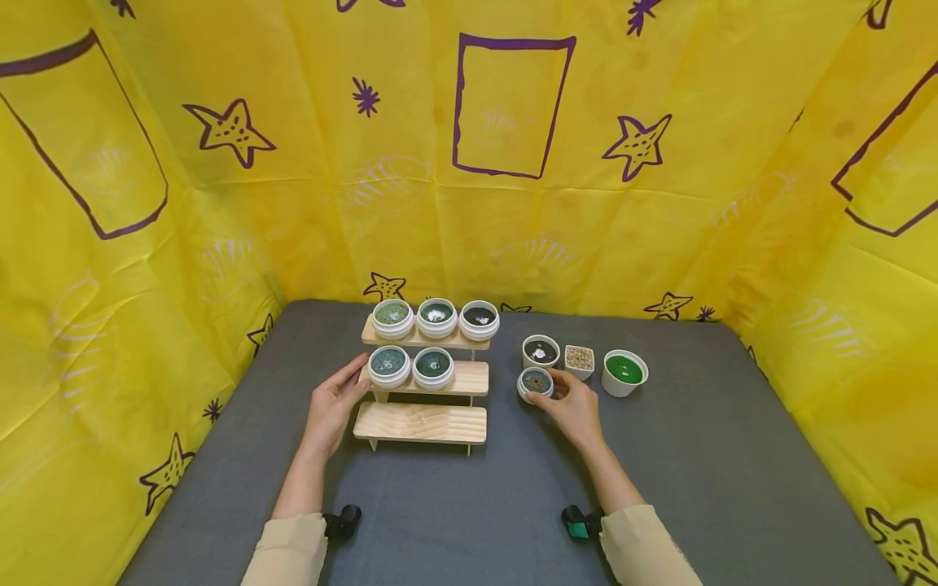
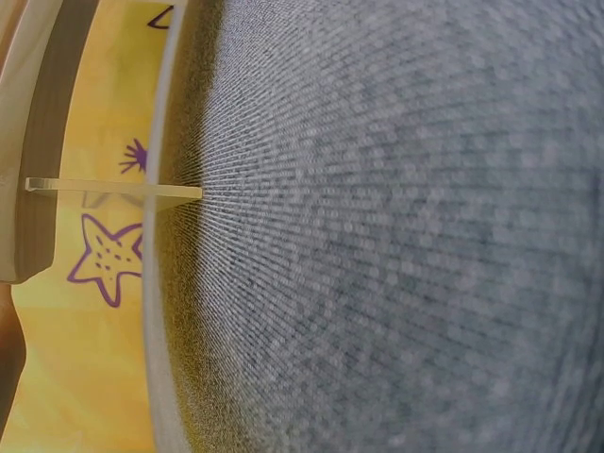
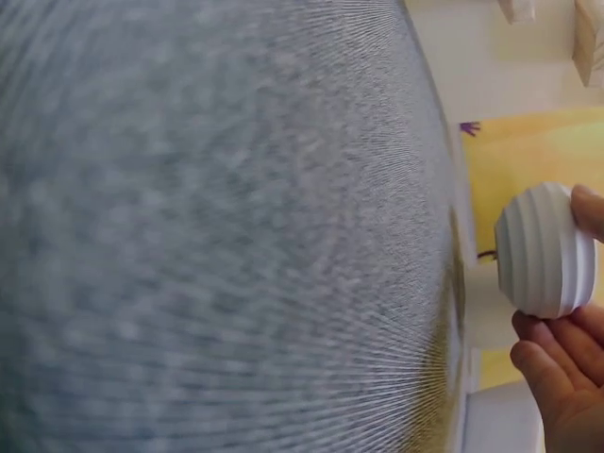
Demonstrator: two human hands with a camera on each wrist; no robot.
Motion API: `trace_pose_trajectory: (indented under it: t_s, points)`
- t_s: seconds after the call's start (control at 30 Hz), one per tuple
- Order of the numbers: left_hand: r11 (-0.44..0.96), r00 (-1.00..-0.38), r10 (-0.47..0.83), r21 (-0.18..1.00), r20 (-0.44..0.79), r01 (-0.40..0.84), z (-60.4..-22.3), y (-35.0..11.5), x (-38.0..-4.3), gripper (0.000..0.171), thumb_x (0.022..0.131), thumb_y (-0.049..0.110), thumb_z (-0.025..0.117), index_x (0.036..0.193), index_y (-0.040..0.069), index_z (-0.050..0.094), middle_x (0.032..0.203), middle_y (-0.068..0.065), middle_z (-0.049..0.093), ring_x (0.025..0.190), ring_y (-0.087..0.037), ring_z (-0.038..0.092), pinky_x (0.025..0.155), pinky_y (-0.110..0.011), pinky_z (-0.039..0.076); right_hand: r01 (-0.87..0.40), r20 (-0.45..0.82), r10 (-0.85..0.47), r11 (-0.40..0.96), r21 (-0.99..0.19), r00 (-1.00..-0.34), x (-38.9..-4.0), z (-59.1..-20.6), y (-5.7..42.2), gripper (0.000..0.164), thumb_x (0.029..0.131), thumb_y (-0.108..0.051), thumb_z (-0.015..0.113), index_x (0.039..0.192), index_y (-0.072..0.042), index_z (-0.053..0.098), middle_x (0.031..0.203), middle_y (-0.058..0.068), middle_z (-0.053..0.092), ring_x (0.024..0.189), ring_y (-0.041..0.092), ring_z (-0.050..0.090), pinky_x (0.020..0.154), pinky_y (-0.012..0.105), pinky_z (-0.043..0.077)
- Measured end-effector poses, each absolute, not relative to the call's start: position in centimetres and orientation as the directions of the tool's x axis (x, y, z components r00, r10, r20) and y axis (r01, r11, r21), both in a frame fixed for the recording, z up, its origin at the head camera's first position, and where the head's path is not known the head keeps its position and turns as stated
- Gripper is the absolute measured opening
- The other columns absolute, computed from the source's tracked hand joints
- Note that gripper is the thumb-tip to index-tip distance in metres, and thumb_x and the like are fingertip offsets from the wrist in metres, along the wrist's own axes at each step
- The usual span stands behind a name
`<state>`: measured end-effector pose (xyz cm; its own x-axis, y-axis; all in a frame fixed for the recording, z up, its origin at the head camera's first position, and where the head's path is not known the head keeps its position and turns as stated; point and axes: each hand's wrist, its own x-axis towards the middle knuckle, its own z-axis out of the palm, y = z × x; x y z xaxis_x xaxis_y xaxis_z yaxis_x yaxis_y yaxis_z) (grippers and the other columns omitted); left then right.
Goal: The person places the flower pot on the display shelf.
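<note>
A small white ribbed pot (image 1: 536, 384), filled with blue-grey stuff that is brownish in the middle, is held between the thumb and fingers of my right hand (image 1: 575, 411). The right wrist view shows the ribbed side of this pot (image 3: 540, 250) raised off the grey cloth. My left hand (image 1: 333, 407) grips the left end of the three-step wooden stand (image 1: 469, 378) at its middle step, fingertips right beside a pot with teal contents (image 1: 388, 365). A second teal-filled pot (image 1: 434, 368) sits to the right on that step.
Three more pots stand on the top step, among them a dark-filled one (image 1: 479, 319). Right of the stand are a cup with black contents (image 1: 541, 351), a square dish of beige grains (image 1: 579, 360) and a green-filled cup (image 1: 624, 373). Yellow patterned cloth (image 1: 440, 220) walls the table.
</note>
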<state>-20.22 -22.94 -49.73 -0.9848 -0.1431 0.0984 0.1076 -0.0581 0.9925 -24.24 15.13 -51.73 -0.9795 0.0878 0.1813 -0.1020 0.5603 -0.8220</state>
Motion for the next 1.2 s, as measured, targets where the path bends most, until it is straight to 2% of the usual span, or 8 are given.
trace_pose_trajectory:
  t_s: [0.43, 0.5, 0.57, 0.67, 0.73, 0.93, 1.2]
  points:
    - [-0.062, -0.983, -0.154, 0.992, 0.096, 0.106, -49.7, -22.9, -20.2, 0.054, 0.095, 0.003, 0.063, 0.143, -0.011, 0.043, 0.121, 0.023, 0.059, 0.115, 0.02, 0.053, 0.103, -0.006, 0.044, -0.114, 0.177, 0.069, 0.531, -0.84, -0.982, -24.3, -49.9, 14.7, 0.057, 0.072, -0.028, 0.088, 0.121, -0.007, 0.068, 0.115, 0.015, 0.074, 0.109, 0.028, 0.071, 0.094, 0.043, 0.06]
    - [-0.058, -0.983, -0.155, 0.993, 0.094, 0.104, -49.7, -22.9, -20.2, 0.054, 0.095, 0.003, 0.063, 0.143, -0.011, 0.043, 0.127, 0.018, 0.059, 0.115, 0.02, 0.052, 0.104, -0.006, 0.044, -0.117, 0.176, 0.064, 0.521, -0.845, -0.982, -24.3, -49.5, 14.6, 0.057, 0.073, -0.027, 0.088, 0.122, -0.007, 0.068, 0.116, 0.015, 0.074, 0.11, 0.028, 0.071, 0.095, 0.042, 0.06]
    - [-0.053, -0.983, -0.156, 0.993, 0.092, 0.102, -49.6, -22.9, -20.2, 0.054, 0.095, 0.003, 0.063, 0.143, -0.01, 0.043, 0.139, 0.006, 0.057, 0.116, 0.02, 0.052, 0.104, -0.006, 0.043, -0.122, 0.176, 0.058, 0.517, -0.848, -0.983, -24.2, -49.0, 14.4, 0.057, 0.073, -0.027, 0.087, 0.123, -0.008, 0.067, 0.117, 0.015, 0.074, 0.111, 0.027, 0.07, 0.096, 0.042, 0.059]
    - [-0.05, -0.984, -0.152, 0.994, 0.092, 0.101, -49.6, -22.9, -20.3, 0.054, 0.095, 0.003, 0.062, 0.143, -0.011, 0.043, 0.152, -0.016, 0.046, 0.116, 0.021, 0.052, 0.104, -0.006, 0.043, -0.133, 0.182, 0.049, 0.502, -0.855, -0.982, -24.1, -48.4, 14.2, 0.058, 0.073, -0.027, 0.088, 0.124, -0.008, 0.067, 0.117, 0.015, 0.073, 0.111, 0.027, 0.07, 0.097, 0.041, 0.059]
    - [-0.05, -0.984, -0.151, 0.994, 0.093, 0.102, -49.6, -22.9, -20.3, 0.054, 0.095, 0.003, 0.062, 0.143, -0.011, 0.042, 0.153, -0.025, 0.039, 0.115, 0.021, 0.052, 0.104, -0.006, 0.043, -0.141, 0.185, 0.042, 0.491, -0.859, -0.982, -24.0, -48.0, 14.0, 0.058, 0.073, -0.026, 0.088, 0.125, -0.008, 0.067, 0.117, 0.016, 0.073, 0.111, 0.028, 0.07, 0.097, 0.041, 0.059]
    - [-0.055, -0.985, -0.145, 0.994, 0.091, 0.1, -49.6, -22.9, -20.2, 0.054, 0.095, 0.002, 0.062, 0.144, -0.01, 0.042, 0.153, -0.021, 0.041, 0.116, 0.021, 0.052, 0.104, -0.006, 0.043, -0.154, 0.184, 0.024, 0.454, -0.878, -0.983, -23.9, -47.1, 13.3, 0.06, 0.073, -0.02, 0.088, 0.126, -0.004, 0.066, 0.119, 0.018, 0.072, 0.113, 0.029, 0.069, 0.099, 0.039, 0.058]
    - [-0.057, -0.986, -0.134, 0.993, 0.096, 0.105, -49.6, -23.0, -20.2, 0.054, 0.096, 0.002, 0.061, 0.144, -0.011, 0.041, 0.154, -0.03, 0.035, 0.115, 0.022, 0.051, 0.103, -0.005, 0.043, -0.222, 0.241, -0.018, 0.456, -0.862, -0.97, -23.4, -46.1, 12.1, 0.058, 0.071, -0.018, 0.089, 0.123, -0.004, 0.067, 0.114, 0.017, 0.073, 0.107, 0.03, 0.07, 0.096, 0.04, 0.059]
